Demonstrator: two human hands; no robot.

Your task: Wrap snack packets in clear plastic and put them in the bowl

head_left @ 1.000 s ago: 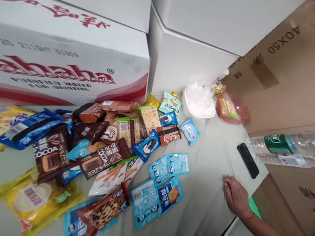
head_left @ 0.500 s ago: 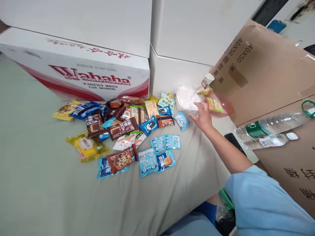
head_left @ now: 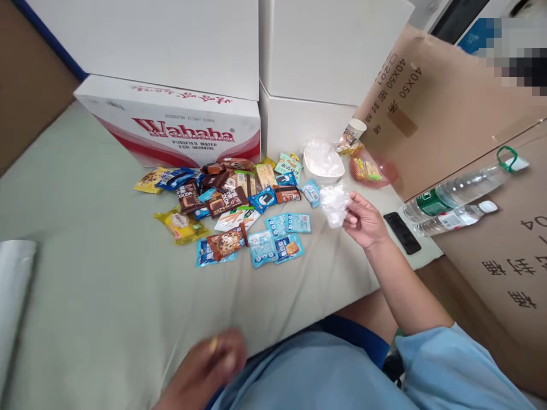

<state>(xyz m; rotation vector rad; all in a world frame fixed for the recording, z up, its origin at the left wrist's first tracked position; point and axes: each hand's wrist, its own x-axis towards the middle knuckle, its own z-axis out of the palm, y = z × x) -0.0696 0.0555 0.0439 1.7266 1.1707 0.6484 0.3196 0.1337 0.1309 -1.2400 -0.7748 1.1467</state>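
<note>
My right hand [head_left: 365, 221] pinches a crumpled clear plastic bag [head_left: 334, 205] above the pale green sheet [head_left: 128, 319]. Just behind it stands a white bowl [head_left: 322, 171] with more clear plastic inside. My left hand [head_left: 213, 364] is low in the view, near my lap; its fingers look curled but are smeared by motion, so what it does is unclear. Left of the bag lies a pile of wrapped snacks, with chocolate-coloured cocoa packets [head_left: 225, 202], a yellow packet [head_left: 182, 225] and a cookie packet [head_left: 226, 242]. Several light blue packets [head_left: 262, 247] lie closer to me.
A Wahaha water carton [head_left: 192, 134] and white boxes [head_left: 307, 122] stand along the back. At the right are a red translucent bowl [head_left: 387, 173], a paper cup [head_left: 357, 126], two water bottles [head_left: 453, 193], a black phone [head_left: 402, 232] and cardboard [head_left: 444, 125].
My right hand has come away from the white bowl toward me, now with a clear plastic bag in its fingers. My left hand has entered at the bottom. The view has shifted.
</note>
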